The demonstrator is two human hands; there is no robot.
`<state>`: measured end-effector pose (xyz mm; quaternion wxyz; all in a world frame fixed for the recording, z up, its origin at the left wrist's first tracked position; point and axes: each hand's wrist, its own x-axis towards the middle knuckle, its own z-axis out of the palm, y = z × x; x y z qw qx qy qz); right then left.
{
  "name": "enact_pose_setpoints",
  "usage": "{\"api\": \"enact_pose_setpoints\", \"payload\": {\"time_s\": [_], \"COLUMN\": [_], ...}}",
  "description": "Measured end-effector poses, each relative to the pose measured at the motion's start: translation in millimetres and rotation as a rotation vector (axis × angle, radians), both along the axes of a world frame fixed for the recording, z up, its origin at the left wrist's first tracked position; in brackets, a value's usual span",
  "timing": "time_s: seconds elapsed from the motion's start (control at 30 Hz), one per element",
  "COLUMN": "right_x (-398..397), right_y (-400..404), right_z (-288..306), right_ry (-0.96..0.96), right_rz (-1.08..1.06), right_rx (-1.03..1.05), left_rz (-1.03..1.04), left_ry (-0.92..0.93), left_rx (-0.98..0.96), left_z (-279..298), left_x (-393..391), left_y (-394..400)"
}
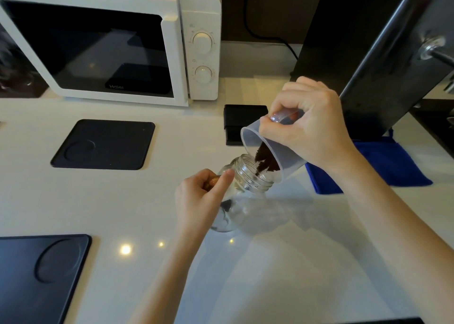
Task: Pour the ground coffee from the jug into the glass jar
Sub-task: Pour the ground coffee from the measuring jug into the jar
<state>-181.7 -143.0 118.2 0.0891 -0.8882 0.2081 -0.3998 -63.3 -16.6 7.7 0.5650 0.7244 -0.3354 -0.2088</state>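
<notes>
My right hand [307, 127] grips the handle of a translucent plastic jug [282, 156], tipped steeply down to the left. Dark ground coffee [265, 160] slides along the jug's lower wall to its lip, which rests at the threaded mouth of a clear glass jar [248, 183]. The jar leans toward the jug on the white counter [172, 201], and a little coffee lies at its bottom. My left hand [204, 196] holds the jar's left side, index finger stretched along its shoulder. A small brownish thing shows inside that fist; I cannot tell what it is.
A white microwave [118, 41] stands at the back left. Two dark mats lie on the counter, one [103, 144] mid-left and one [41, 277] at the near left. A black box [243, 120] sits behind the jug, a blue cloth [383, 164] at right, a dark metal machine [380, 53] behind.
</notes>
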Motion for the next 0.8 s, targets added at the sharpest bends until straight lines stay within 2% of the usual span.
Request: {"api": "enact_pose_setpoints", "payload": {"time_s": [0.8], "right_x": [3.3], "right_y": [0.7], "right_z": [3.6], "right_ry": [0.046], "right_rz": [-0.007], "right_rx": [-0.080], "left_rz": [0.005], "left_ry": [0.052], "left_rx": [-0.013], "left_z": [-3.4], "left_x": [-2.9], "left_y": [-2.7]}}
